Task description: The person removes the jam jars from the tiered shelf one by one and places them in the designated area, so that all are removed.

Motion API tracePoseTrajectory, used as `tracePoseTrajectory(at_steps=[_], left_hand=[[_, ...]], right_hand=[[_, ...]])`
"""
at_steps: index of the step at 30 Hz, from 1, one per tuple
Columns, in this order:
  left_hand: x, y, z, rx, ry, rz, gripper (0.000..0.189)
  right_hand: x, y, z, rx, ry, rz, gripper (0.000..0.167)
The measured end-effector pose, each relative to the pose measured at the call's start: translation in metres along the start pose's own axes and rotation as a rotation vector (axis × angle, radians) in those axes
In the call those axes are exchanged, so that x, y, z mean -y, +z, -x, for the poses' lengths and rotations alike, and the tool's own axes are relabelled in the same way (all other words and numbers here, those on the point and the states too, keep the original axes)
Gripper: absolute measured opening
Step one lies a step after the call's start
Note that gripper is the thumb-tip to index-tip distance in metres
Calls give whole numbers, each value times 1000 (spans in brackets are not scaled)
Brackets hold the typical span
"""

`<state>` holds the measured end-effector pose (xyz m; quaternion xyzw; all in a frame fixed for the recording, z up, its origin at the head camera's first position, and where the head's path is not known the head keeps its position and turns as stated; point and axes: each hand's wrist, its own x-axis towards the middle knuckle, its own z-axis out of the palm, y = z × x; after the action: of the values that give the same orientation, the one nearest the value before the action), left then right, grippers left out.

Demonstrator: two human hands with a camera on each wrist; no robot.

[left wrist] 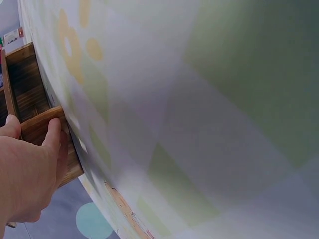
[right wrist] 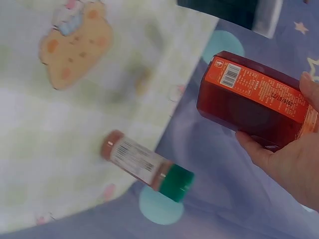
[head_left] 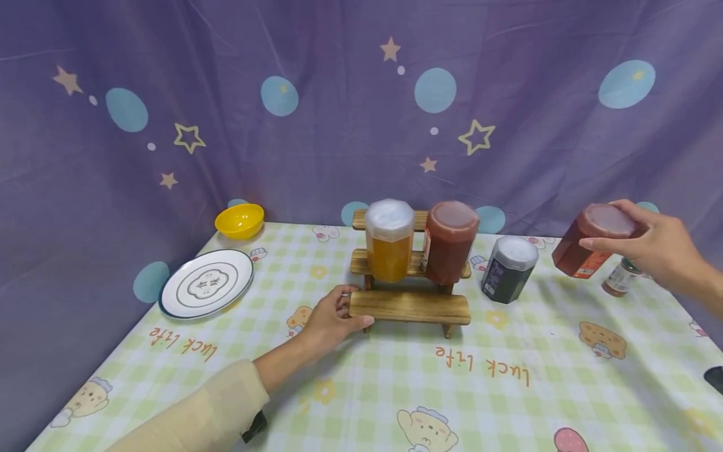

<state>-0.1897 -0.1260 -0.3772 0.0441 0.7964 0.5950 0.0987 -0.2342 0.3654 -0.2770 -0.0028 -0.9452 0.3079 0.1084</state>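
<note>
A stepped wooden rack (head_left: 409, 306) stands mid-table; my left hand (head_left: 330, 320) grips the left end of its lowest step, thumb in front, as the left wrist view (left wrist: 35, 169) also has it. On the rack sit a jar with amber contents and a whitish lid (head_left: 390, 248) and, to its right, a red-brown jar (head_left: 450, 245). My right hand (head_left: 658, 242) holds another red-brown jar (head_left: 590, 242) above the table at the right. Its orange label (right wrist: 259, 87) with a barcode shows in the right wrist view.
Right of the rack stands a dark jar with a pale lid (head_left: 510, 270). A small spice bottle with a green cap (right wrist: 142, 162) stands below the held jar. At the left lie a white plate (head_left: 206, 285) and a yellow bowl (head_left: 240, 221). A purple curtain (head_left: 339, 157) hangs behind the table.
</note>
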Motion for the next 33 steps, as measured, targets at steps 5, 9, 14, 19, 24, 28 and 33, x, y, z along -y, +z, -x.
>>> tracePoseTrajectory(at_steps=[5, 9, 14, 19, 24, 28, 33], left_hand=[[0, 0, 0, -3, -6, -6, 63], [0, 0, 0, -4, -15, -20, 63], [0, 0, -1, -9, -12, -24, 63], [1, -1, -1, -9, -13, -19, 62], [1, -1, 0, -4, -14, -18, 62], [1, 0, 1, -2, -10, -13, 62], [0, 0, 0, -10, -3, -8, 62]], right_hand=[[-9, 16, 3, 28, 6, -38, 92], [-16, 26, 7, 28, 12, -90, 82], [-22, 35, 10, 55, 40, -171, 70], [-26, 43, 11, 54, 12, -106, 72], [-31, 50, 13, 78, -4, -52, 90], [-33, 52, 13, 104, 6, -60, 96], [-32, 51, 12, 124, 0, -52, 95]])
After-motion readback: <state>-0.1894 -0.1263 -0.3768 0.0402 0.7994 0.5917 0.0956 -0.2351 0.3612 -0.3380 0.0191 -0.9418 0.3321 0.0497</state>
